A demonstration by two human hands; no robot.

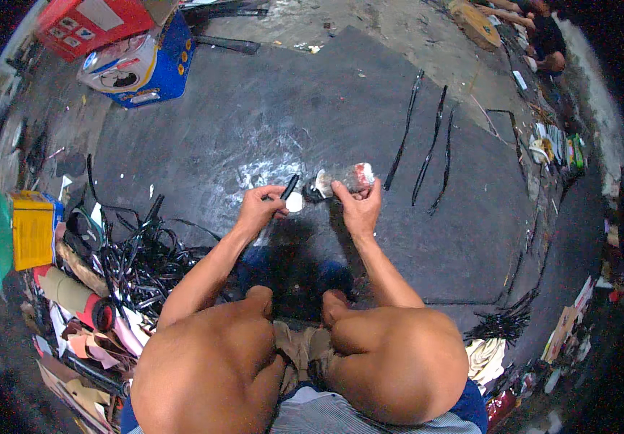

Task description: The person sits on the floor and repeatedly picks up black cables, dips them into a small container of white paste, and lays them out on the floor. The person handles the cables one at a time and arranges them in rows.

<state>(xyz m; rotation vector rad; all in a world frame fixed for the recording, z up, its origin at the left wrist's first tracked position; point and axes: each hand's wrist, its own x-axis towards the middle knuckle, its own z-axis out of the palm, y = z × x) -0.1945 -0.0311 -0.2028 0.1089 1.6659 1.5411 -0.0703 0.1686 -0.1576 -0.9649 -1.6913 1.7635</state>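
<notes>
In front of my knees, my left hand point(260, 210) is closed on a short black strip point(290, 186), pinched between thumb and fingers. Just right of its fingertips is a round white piece point(295, 202); I cannot tell whether the hand touches it. My right hand point(360, 208) grips a crumpled whitish piece with a red patch point(364, 173), its exact kind unclear. A small black bit point(313, 194) shows between the two hands. To the right, three long thin black strips point(431, 141) lie apart on a dark mat point(254, 108).
A tangled heap of black strips point(156, 253) lies at the left, with scraps and a cardboard roll point(66, 289) below it. Near them stands a yellow box point(33, 230). Blue point(171, 65) and red point(84, 29) boxes stand far left. A person point(545, 40) is far right.
</notes>
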